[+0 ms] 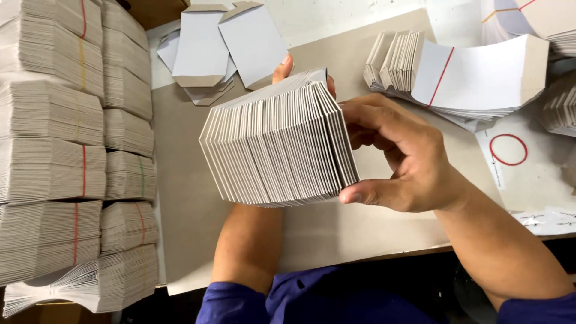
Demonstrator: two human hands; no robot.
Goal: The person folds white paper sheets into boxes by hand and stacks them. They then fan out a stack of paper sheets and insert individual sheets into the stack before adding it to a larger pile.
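Observation:
A thick stack of flat grey cardboard pieces (276, 147) is held edge-up above the table, fanned slightly. My right hand (399, 162) grips its right end, thumb below and fingers over the top. My left hand (287, 67) is mostly hidden behind the stack; only fingertips show above its far edge, and the forearm runs underneath. Both hands hold the same stack.
Tall bundles of banded cardboard (66, 150) fill the left side. Loose flat pieces (222, 48) lie at the back. A banded bundle (474, 78) sits at the right, with a loose red rubber band (508, 149) near it. A brown sheet (192, 198) covers the table.

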